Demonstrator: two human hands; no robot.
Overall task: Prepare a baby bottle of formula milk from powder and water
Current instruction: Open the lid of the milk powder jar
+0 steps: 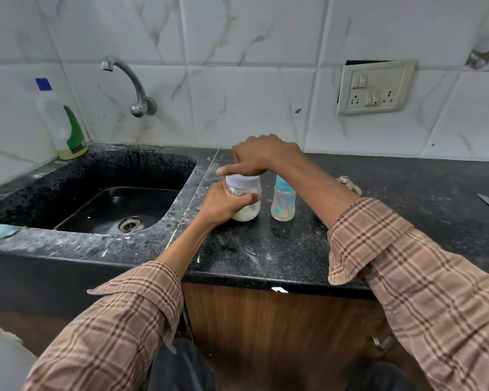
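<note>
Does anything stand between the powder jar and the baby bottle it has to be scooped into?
Nothing visible does. The jar and the bottle stand side by side on the counter, with bare counter between them. The jar's white lid is on, under the right hand; the left hand grips the jar.

Nothing here is readable to me. The green label on the detergent bottle [75,134] by the sink carries print too small and blurred to make out. The baby bottle [283,203] on my worktop [266,249] shows only coloured patterns, no legible marks or numbers.
</note>
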